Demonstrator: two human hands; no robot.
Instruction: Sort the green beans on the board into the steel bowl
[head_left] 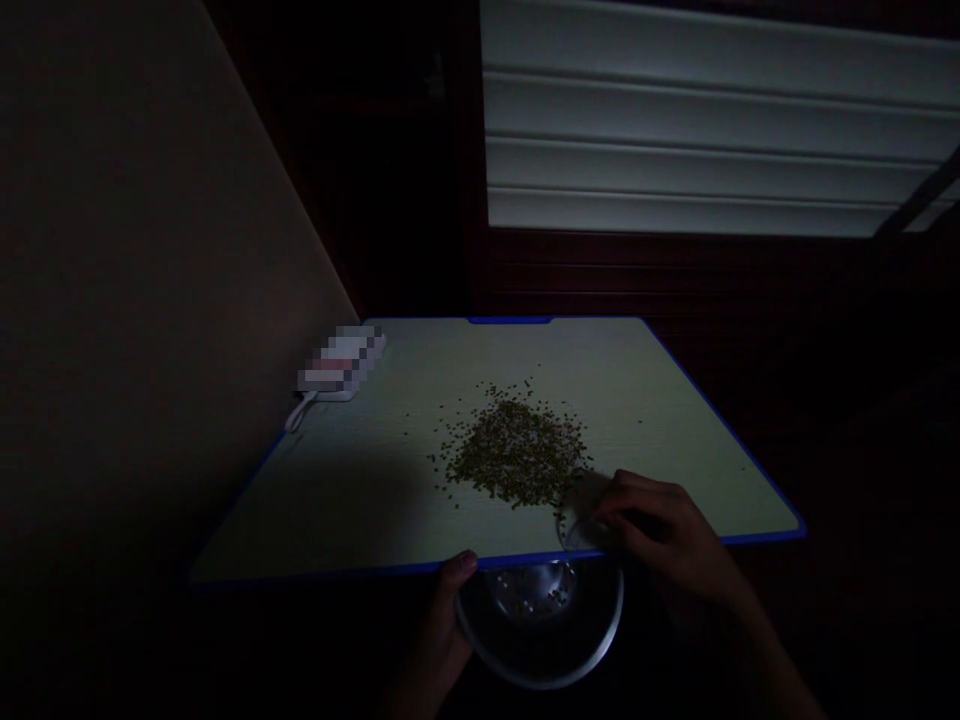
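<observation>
1. Head view: my right grip (660, 520) is over the near blue edge (360, 573) of the desk (360, 510), fingers curled towards the thumb. A faint clear-rimmed thing (568, 535) shows by its fingertips; I cannot tell whether it is held.
2. My left grip (450, 620), lower and leftward, is closed on the metal bowl (536, 645), thumb up at the edge. The bowl, some grains inside, sits between both grips, just below that edge.
3. The pile of grains (517, 450) lies just beyond and left of my right grip.
4. Rightward of that grip, the desktop runs on to its right edge, with stray grains.
5. Far left, beyond my left grip, a strapped white device (364, 370) and a wall (165, 280) bound that side.
</observation>
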